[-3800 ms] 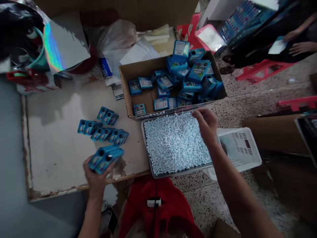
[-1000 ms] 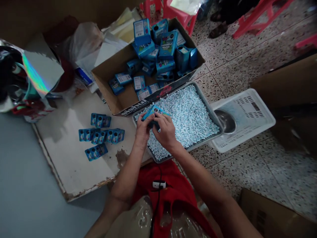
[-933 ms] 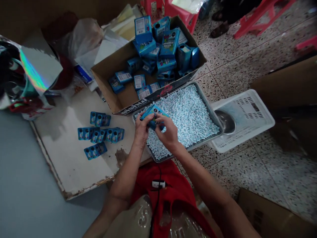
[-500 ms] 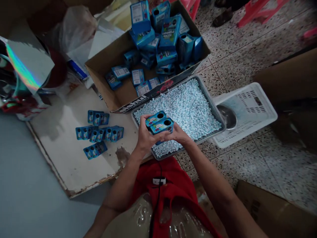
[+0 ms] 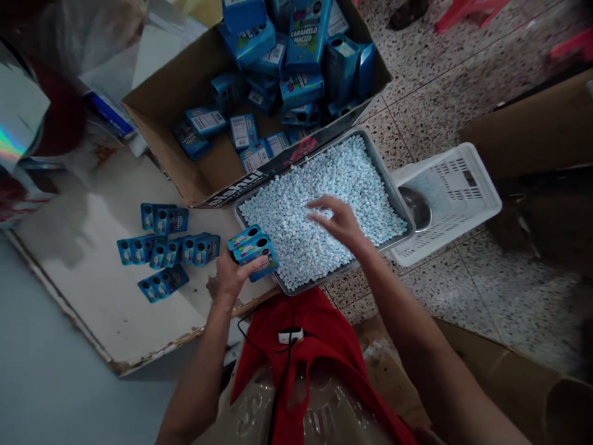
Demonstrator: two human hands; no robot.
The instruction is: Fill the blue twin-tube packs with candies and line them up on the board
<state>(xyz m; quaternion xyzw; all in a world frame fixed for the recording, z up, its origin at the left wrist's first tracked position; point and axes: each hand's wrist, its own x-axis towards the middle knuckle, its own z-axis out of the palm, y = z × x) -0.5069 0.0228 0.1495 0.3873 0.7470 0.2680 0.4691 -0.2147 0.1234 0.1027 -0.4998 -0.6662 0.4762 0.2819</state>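
Observation:
Two small blue boxes with round holes in their tops (image 5: pixel 257 250) are held side by side in my left hand (image 5: pixel 234 272), at the near left corner of the metal tray (image 5: pixel 409 230). Over the pale blue and white candies (image 5: pixel 296 216) that fill this tray hovers my right hand (image 5: pixel 338 219), fingers apart and holding nothing. Several more blue boxes (image 5: pixel 169 250) stand in small groups on the white table (image 5: pixel 92 296), left of my left hand.
Behind the tray, a cardboard box (image 5: pixel 204 185) holds many blue cartons (image 5: pixel 303 37). A white perforated basket (image 5: pixel 482 179) with a metal bowl (image 5: pixel 417 207) lies to the right. Papers and plastic bags (image 5: pixel 106 37) crowd the back left.
My right hand has let go of the blue boxes and lifted over the candies with its fingers spread. My left hand has moved left with the boxes. The view has shifted slightly.

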